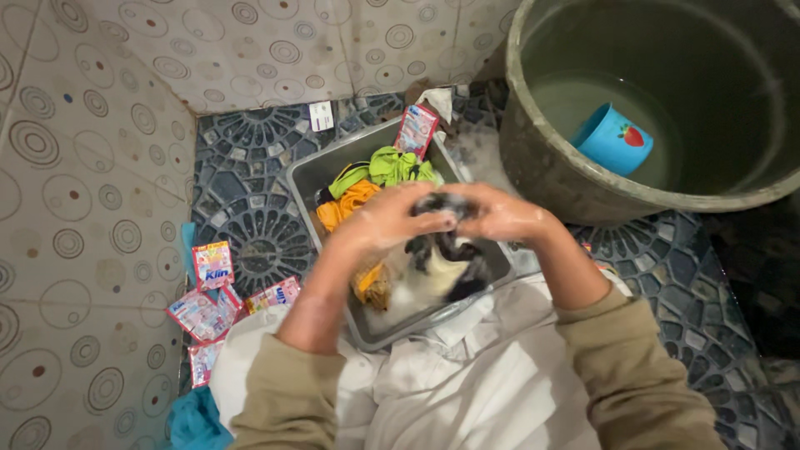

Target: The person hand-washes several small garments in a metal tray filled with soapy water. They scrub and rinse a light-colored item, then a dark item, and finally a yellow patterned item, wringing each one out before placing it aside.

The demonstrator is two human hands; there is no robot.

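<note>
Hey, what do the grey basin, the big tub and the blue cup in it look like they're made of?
Basin: likely plastic, matte grey, thin smooth walls with rounded corners. Tub: possibly cement or heavy plastic; thick rim, rough mottled grey-green skin. Cup: glossy blue plastic, by its even colour and sheen. Both hands rub a dark wet cloth.

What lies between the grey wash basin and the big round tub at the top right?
In the head view, a red-and-white sachet leans at the grey basin's far rim; past it, only wet, sudsy patterned floor tile reaches the round tub.
</note>
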